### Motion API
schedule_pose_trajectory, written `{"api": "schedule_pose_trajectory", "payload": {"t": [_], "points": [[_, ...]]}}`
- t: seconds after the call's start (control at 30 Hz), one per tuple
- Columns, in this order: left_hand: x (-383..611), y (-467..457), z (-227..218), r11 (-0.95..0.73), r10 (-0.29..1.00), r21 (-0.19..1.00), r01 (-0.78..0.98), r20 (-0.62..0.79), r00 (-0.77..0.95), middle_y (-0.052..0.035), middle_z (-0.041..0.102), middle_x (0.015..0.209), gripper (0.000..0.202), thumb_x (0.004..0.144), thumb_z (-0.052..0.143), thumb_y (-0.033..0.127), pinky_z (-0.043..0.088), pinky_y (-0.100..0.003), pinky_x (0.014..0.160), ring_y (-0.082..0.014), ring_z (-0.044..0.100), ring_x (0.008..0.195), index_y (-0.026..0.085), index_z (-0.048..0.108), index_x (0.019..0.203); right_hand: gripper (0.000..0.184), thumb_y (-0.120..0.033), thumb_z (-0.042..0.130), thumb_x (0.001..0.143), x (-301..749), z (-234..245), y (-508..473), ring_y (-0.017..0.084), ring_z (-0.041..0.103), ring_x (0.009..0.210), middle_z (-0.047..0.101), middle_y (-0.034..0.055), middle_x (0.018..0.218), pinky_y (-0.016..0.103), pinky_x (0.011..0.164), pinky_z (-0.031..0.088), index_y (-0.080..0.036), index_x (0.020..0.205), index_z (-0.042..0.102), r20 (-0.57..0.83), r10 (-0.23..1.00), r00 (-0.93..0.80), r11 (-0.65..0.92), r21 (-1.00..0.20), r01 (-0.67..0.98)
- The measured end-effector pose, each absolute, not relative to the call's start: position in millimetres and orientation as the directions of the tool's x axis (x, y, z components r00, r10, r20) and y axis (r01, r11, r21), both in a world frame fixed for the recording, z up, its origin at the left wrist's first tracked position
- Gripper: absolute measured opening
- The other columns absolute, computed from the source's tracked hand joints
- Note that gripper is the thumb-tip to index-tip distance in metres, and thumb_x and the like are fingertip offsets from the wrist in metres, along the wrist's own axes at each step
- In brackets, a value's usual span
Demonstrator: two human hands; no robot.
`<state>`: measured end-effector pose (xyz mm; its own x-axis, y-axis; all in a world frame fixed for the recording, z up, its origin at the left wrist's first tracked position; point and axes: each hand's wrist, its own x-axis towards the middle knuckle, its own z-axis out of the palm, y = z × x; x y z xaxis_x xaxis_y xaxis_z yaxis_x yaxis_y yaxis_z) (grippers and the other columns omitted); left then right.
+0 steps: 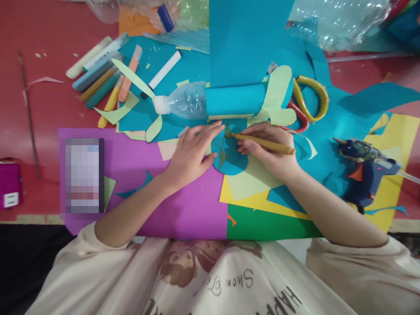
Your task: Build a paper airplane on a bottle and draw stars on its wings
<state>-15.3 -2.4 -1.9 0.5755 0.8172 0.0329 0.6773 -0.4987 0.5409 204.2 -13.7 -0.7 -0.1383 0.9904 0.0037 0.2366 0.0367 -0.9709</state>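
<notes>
A mustard-coloured marker (272, 145) is gripped in my right hand (274, 153), its tip on a blue paper wing (238, 162) with a rounded end. Brownish star-like lines and filled patches show on that paper. My left hand (193, 153) lies flat with fingers stretched, its fingertips at the paper's left edge. Just beyond both hands lies a plastic bottle (188, 100) wrapped in blue paper (234, 99). Pale green propeller blades (134, 78) fan out at its white cap (161, 105), and pale green tail pieces (278, 92) stand at the other end.
Several markers (98, 85) lie at the left. Scissors with yellow and red handles (311, 98) rest right of the bottle. A glue gun (367, 179) sits at the far right, a phone (83, 175) on purple paper (193, 210) at the left. Clear plastic (341, 22) lies at the back.
</notes>
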Motion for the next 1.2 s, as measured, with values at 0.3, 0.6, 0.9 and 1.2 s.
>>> {"api": "schedule_pose_trajectory", "payload": {"t": [0.3,0.6,0.9,1.2], "points": [[-16.2,-1.9,-1.0,-0.504,0.815,0.539,0.675,0.038,0.579,-0.0068,0.047,0.15,0.053,0.092,0.048,0.019,0.031,-0.049,0.111,-0.0269,0.047,0.129,0.025,0.039,0.144,0.03,-0.05,0.068,0.081,200.2,5.0,-11.9,0.014,0.063,0.058,0.069,0.0022,0.07,0.028,0.053,0.051,-0.02,0.08,0.067,0.023,0.985,-0.169,0.074,-0.95,0.303],[-16.1,-2.1,-0.3,-0.507,0.812,0.543,0.669,0.042,0.582,-0.0058,0.048,0.149,0.054,0.092,0.048,0.018,0.031,-0.048,0.111,-0.0264,0.047,0.129,0.027,0.038,0.144,0.028,-0.048,0.066,0.082,200.3,4.1,-12.8,0.013,0.06,0.058,0.067,0.0023,0.071,0.027,0.053,0.049,-0.02,0.082,0.068,0.006,0.982,-0.188,0.07,-0.938,0.339],[-16.9,-1.4,-0.4,-0.522,0.803,0.543,0.658,0.054,0.593,-0.0069,0.048,0.149,0.053,0.092,0.047,0.02,0.031,-0.045,0.11,-0.0266,0.047,0.129,0.025,0.038,0.144,0.018,-0.035,0.065,0.084,201.6,3.1,-14.1,0.011,0.057,0.054,0.067,0.0012,0.065,0.024,0.05,0.044,-0.018,0.077,0.07,0.056,0.969,-0.241,0.145,-0.917,0.371],[-17.3,-1.2,-1.9,-0.533,0.8,0.534,0.656,0.067,0.596,-0.0076,0.048,0.149,0.051,0.093,0.048,0.023,0.031,-0.044,0.111,-0.0263,0.047,0.128,0.023,0.038,0.143,0.018,-0.033,0.066,0.083,202.3,1.2,-16.4,0.009,0.052,0.051,0.065,0.0001,0.061,0.022,0.046,0.04,-0.017,0.074,0.069,0.047,0.954,-0.295,0.147,-0.934,0.326]]}}
